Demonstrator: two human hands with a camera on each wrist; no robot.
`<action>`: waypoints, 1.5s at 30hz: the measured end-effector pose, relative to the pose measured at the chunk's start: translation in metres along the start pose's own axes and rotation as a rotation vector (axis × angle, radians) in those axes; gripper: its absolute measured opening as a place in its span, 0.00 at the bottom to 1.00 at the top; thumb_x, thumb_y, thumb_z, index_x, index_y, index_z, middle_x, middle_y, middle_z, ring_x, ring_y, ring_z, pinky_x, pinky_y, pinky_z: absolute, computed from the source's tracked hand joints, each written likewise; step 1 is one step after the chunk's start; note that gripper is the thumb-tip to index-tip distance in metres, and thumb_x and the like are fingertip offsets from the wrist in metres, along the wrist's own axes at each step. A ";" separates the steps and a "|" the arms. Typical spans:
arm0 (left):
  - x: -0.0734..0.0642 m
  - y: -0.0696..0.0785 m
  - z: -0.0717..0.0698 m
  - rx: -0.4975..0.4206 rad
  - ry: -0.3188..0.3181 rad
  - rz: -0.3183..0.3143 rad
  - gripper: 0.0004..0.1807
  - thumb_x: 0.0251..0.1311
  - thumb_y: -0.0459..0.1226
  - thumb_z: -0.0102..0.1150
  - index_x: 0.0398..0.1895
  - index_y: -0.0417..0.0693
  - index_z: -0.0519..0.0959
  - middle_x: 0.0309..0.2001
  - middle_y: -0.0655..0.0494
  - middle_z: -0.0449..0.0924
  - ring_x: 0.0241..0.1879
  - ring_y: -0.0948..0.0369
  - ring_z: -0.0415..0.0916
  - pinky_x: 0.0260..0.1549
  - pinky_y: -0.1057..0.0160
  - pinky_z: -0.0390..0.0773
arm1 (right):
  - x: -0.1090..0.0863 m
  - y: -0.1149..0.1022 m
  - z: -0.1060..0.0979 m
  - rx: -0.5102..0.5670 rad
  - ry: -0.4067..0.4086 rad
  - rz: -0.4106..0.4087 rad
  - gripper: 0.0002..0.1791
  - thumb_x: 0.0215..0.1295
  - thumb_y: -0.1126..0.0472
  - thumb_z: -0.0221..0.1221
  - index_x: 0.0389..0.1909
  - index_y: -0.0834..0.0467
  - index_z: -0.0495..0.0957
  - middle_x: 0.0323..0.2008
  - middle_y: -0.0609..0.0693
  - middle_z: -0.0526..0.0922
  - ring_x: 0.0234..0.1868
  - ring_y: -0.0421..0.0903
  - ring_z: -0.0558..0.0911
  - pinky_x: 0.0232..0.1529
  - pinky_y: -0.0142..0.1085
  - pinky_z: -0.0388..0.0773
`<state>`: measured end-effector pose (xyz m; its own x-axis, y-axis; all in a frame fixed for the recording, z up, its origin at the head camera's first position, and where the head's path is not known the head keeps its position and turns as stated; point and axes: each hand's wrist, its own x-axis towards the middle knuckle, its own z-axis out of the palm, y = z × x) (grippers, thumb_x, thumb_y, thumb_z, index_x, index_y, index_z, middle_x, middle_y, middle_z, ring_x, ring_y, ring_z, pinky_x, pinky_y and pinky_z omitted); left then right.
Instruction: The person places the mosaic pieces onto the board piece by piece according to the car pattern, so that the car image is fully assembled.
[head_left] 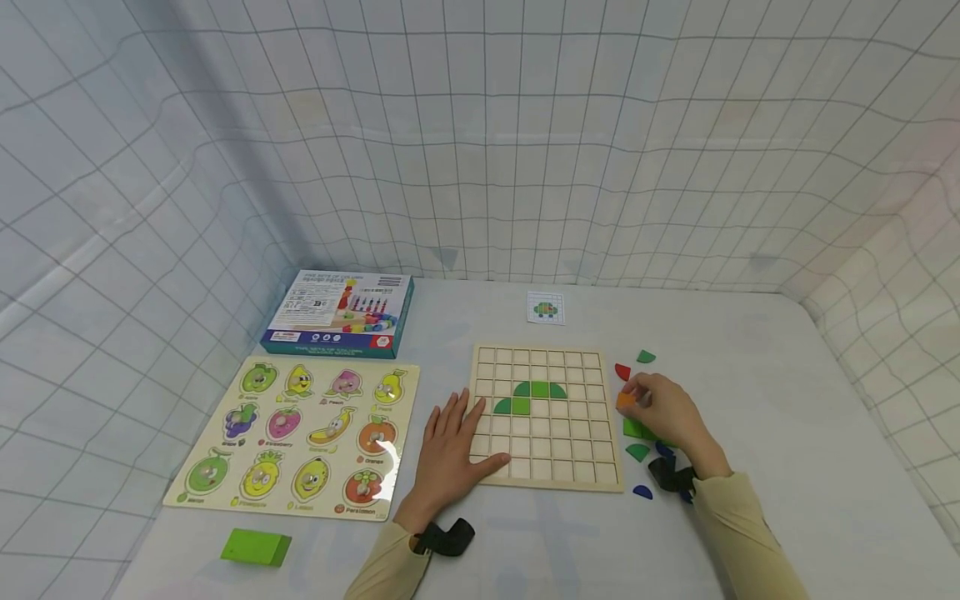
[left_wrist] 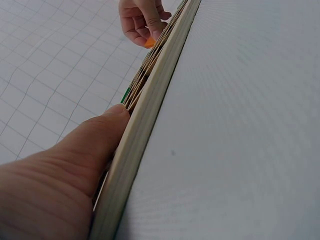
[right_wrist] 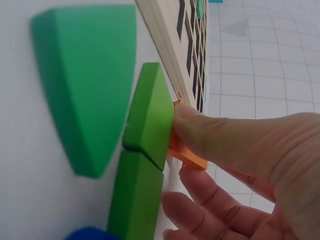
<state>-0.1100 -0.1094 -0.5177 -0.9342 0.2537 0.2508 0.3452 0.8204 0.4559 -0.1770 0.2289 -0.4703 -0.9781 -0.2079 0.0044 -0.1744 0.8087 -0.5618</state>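
Note:
At the right edge of the gridded wooden board (head_left: 551, 485), my right hand (head_left: 667, 412) pinches an orange block (right_wrist: 192, 159) between thumb and fingers. My left hand (head_left: 448, 457) lies spread over the board's left edge, its thumb resting on the rim in the left wrist view. Near the board's middle, green squares (head_left: 539, 389) and green quarter-round pieces (head_left: 503, 407) sit in the grid cells. Beside the right hand are two light green squares (right_wrist: 145, 120), a darker green quarter-round (right_wrist: 87, 80) and blue pieces (head_left: 642, 492), partly hidden by the wrist.
A red piece (head_left: 622, 372) and a green piece (head_left: 646, 357) lie right of the board. Behind it is a small pattern card (head_left: 545, 308). At left are a fruit puzzle board (head_left: 300, 450), a cardboard box (head_left: 337, 312) and a green block (head_left: 255, 547).

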 end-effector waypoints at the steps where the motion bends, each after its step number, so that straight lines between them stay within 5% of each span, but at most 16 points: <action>1: 0.000 0.000 0.000 0.001 0.000 0.000 0.48 0.51 0.61 0.61 0.71 0.44 0.61 0.71 0.41 0.53 0.71 0.47 0.43 0.66 0.45 0.41 | 0.000 0.000 0.000 0.005 0.004 -0.001 0.11 0.55 0.61 0.68 0.37 0.58 0.79 0.31 0.49 0.78 0.29 0.46 0.75 0.29 0.38 0.71; 25: -0.002 -0.002 0.002 0.033 0.003 -0.003 0.48 0.52 0.63 0.59 0.71 0.45 0.61 0.71 0.41 0.53 0.71 0.47 0.45 0.65 0.45 0.42 | -0.007 -0.001 0.002 0.071 -0.020 -0.031 0.06 0.59 0.63 0.64 0.35 0.57 0.76 0.28 0.46 0.78 0.24 0.42 0.74 0.23 0.36 0.71; 33: -0.001 -0.003 0.003 0.040 0.017 0.007 0.48 0.52 0.63 0.59 0.71 0.46 0.61 0.71 0.42 0.53 0.71 0.47 0.44 0.66 0.46 0.42 | -0.005 0.001 0.004 0.091 0.065 -0.075 0.04 0.61 0.66 0.63 0.36 0.59 0.77 0.26 0.46 0.76 0.25 0.43 0.71 0.25 0.34 0.70; 38: 0.000 -0.003 0.004 0.038 0.024 0.024 0.47 0.52 0.63 0.59 0.71 0.46 0.61 0.71 0.41 0.53 0.71 0.46 0.45 0.65 0.44 0.43 | -0.005 -0.009 0.005 0.150 0.096 -0.113 0.06 0.61 0.65 0.63 0.38 0.61 0.78 0.27 0.46 0.77 0.27 0.43 0.74 0.27 0.33 0.72; 45: -0.001 -0.003 0.005 0.034 0.001 0.005 0.48 0.53 0.63 0.58 0.72 0.47 0.60 0.72 0.42 0.51 0.72 0.49 0.42 0.66 0.46 0.40 | -0.005 -0.037 0.014 0.206 0.016 -0.162 0.07 0.58 0.67 0.65 0.37 0.59 0.79 0.28 0.44 0.77 0.27 0.42 0.74 0.27 0.32 0.73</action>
<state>-0.1106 -0.1094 -0.5230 -0.9322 0.2574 0.2543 0.3468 0.8362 0.4248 -0.1638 0.1926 -0.4615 -0.9414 -0.3153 0.1199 -0.3034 0.6360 -0.7095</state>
